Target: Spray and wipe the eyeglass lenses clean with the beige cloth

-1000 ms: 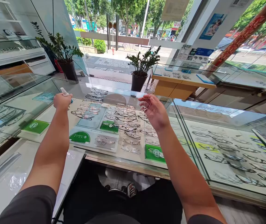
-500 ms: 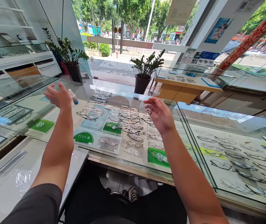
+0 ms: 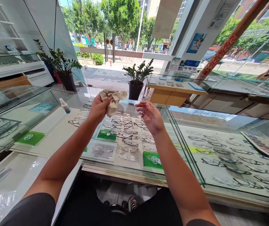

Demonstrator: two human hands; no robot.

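Observation:
A crumpled beige cloth (image 3: 112,99) is gripped in my left hand (image 3: 98,109), its folds spilling over the fingers. My right hand (image 3: 152,118) pinches a pair of thin-rimmed eyeglasses (image 3: 141,109) with clear lenses; one lens shows above the fingertips. Both hands are raised over the glass counter, the cloth left of the eyeglasses and apart from them. A small white spray bottle (image 3: 65,106) with blue at its base stands on the counter to the left of my left hand.
Rows of eyeglass frames (image 3: 127,136) lie under the counter glass, with more in the case on the right (image 3: 228,157). Beyond the counter are two potted plants (image 3: 135,89) and a wooden display table (image 3: 172,94). A white tabletop (image 3: 42,175) adjoins at left.
My left hand, empty before near the spray bottle, has come right and now holds the beige cloth beside the eyeglasses. My right hand keeps its hold; the camera view has shifted slightly.

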